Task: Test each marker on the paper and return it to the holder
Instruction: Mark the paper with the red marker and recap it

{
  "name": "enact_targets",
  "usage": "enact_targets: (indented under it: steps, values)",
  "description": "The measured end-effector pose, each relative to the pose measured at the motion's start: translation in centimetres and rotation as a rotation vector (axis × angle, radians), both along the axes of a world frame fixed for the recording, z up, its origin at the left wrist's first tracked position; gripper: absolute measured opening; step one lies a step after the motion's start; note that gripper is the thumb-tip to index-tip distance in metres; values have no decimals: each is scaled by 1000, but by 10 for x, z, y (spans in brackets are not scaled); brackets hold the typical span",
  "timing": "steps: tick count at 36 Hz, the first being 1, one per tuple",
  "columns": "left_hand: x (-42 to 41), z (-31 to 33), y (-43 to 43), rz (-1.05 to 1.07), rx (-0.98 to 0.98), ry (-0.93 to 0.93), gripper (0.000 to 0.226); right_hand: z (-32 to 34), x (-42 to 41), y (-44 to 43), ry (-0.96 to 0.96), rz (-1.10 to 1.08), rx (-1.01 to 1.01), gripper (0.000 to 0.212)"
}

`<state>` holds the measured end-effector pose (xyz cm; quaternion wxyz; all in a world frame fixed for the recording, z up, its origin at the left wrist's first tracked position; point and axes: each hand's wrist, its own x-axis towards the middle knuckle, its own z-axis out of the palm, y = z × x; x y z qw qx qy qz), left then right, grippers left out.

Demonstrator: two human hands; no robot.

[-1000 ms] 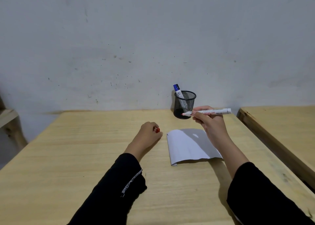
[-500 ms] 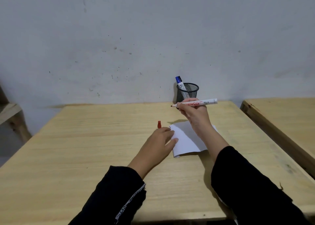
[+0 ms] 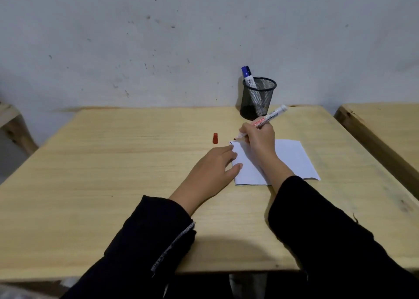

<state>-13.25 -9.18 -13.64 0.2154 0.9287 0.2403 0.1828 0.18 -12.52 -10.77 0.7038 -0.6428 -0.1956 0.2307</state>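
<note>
On paper (image 3: 292,160), right hand (image 3: 258,140) gripping marker (image 3: 269,118) has lowered; left hand (image 3: 213,167) flat, open.

Lettering on two marker barrels

The white-barrelled marker with red print (image 3: 267,120), held in the right hand (image 3: 258,140), carries a red brand word along its barrel, partly covered by the fingers; it appears to end in "MAN", with smaller dark print beyond it too small to read. The blue-capped white marker (image 3: 249,79) in the black wire-mesh holder (image 3: 258,99) bears dark print, illegible.
</note>
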Motion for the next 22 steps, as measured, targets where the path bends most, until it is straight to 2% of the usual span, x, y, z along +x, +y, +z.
enact_targets:
  steps: [5, 18, 22]
  values:
    - [0, 3, -1, -11, 5, 36, 39, -1, 0, 0, -56, 27, -14, 12]
    - [2, 6, -1, -12, 34, 80, 39, -8, 3, 3, -180, 74, -96, 20]
    - [1, 7, -2, -12, 30, 73, 39, -9, 3, 4, -214, 86, -122, 17]
